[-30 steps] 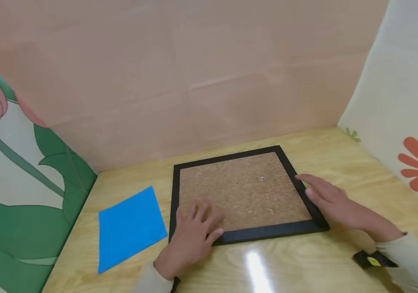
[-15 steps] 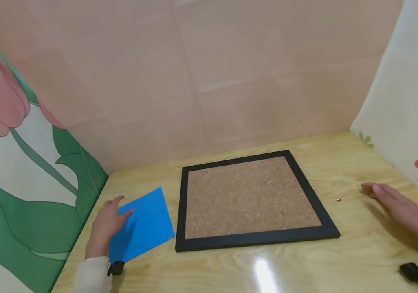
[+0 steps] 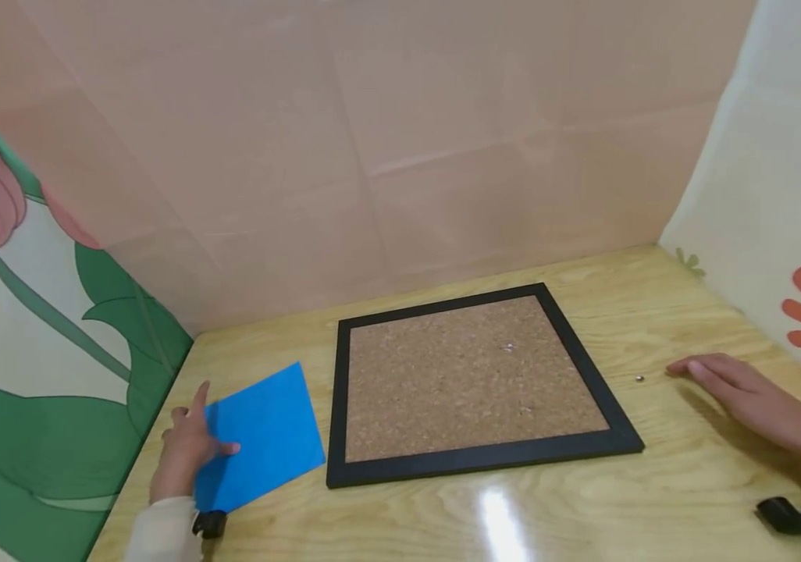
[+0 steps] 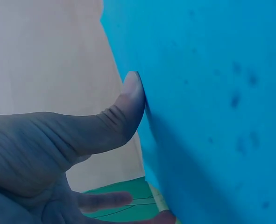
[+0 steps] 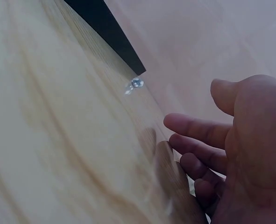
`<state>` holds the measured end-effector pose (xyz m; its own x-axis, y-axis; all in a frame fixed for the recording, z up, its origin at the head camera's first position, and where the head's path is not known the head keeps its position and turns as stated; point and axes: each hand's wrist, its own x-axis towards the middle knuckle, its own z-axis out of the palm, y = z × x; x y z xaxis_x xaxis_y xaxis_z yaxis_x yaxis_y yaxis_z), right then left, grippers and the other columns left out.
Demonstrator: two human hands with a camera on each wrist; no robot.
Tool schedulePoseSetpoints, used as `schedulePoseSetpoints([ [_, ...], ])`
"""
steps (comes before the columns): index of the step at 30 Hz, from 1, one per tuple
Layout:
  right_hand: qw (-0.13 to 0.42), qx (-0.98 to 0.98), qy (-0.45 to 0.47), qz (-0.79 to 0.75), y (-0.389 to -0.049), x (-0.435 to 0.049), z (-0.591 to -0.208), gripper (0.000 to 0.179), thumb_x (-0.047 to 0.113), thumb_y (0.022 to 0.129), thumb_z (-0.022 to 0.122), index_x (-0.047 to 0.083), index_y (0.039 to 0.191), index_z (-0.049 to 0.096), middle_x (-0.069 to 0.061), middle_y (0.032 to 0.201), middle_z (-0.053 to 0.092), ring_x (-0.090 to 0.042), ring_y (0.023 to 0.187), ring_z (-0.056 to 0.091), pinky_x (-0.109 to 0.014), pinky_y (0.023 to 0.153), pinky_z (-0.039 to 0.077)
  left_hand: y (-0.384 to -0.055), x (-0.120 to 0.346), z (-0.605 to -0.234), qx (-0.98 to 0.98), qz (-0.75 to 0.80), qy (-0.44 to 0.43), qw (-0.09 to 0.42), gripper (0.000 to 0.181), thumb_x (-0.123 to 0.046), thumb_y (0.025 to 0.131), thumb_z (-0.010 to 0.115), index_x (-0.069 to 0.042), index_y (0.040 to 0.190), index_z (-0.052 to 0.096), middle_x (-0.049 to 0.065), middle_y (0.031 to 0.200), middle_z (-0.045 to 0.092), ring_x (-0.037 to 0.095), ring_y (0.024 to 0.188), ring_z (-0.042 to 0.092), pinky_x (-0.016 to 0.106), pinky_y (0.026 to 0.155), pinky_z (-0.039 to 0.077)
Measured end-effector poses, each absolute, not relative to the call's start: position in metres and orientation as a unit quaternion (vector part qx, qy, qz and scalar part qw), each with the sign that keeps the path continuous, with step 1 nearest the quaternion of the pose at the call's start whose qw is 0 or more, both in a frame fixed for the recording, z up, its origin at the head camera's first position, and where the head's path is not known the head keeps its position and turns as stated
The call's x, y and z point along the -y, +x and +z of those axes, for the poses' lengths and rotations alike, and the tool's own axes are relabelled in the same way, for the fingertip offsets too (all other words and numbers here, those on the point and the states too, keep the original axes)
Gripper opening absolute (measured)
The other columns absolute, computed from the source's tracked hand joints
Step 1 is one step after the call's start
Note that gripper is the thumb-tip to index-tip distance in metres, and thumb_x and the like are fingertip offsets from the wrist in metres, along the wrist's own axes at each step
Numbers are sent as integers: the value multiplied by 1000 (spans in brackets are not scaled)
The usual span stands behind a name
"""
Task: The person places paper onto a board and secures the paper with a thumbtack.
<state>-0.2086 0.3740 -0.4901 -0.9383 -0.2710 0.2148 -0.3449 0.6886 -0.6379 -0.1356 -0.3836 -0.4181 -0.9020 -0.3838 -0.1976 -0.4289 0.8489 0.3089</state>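
Left grip (image 3: pixel 188 443) moved to blue sheet (image 3: pixel 268 437) — cork (image 3: pixel 471 382) inside black frame (image 3: pixel 485 457).

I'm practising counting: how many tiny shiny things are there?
3: one shiny thing on the cork board, a second nearer its front edge, a third on the table near the right hand. The blue paper might hide more.

Head cam looks forward and down from above the near side, farthest off, taking in surface (image 3: pixel 583 499) and backdrop (image 3: pixel 386 140). Left wrist cam sits rolled, close on the left fingers (image 4: pixel 105 199) and blue sheet (image 4: pixel 208 51), which head also sees. Right wrist cam, also rolled and close, looks low along the surface past the right fingers (image 5: pixel 201 129), sharing the shiny bit (image 5: pixel 137 83) and black frame (image 5: pixel 109 37) corner with head.
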Motion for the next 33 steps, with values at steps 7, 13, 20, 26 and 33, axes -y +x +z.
schedulePoseSetpoints([
  [7,37,920,168,351,-217,-369,-497,31,21,108,41,8,122,66,28,116,51,30,107,26,2,79,22,-126,389,-419,-953,189,-230,59,117,-16,81,83,-14,160,-3,48,145,7,73,122,29,79,91,38],
  [13,34,923,173,342,-222,-364,-503,31,22,108,43,7,122,66,3,120,57,30,105,24,1,78,22,-118,390,-421,-944,201,-251,77,123,-21,85,81,-6,157,-18,51,144,17,71,127,30,77,100,34],
  [20,39,926,186,327,-226,-356,-509,26,21,106,49,11,119,69,-20,123,59,29,105,24,-1,77,23,-111,392,-421,-942,170,-273,97,92,-22,91,74,20,147,16,49,134,39,62,122,44,67,100,42],
  [26,45,931,181,314,-223,-363,-509,25,22,106,50,12,119,68,-21,125,56,22,107,29,-7,78,26,-123,386,-413,-963,137,-232,26,49,-15,101,55,21,132,45,42,129,51,56,118,52,62,96,47],
  [33,50,940,157,299,-224,-374,-513,28,24,107,47,8,123,65,-16,125,55,-7,113,42,-22,85,31,-139,374,-396,-951,190,-232,-70,42,-17,106,41,15,132,52,39,131,54,55,120,53,62,97,45],
])
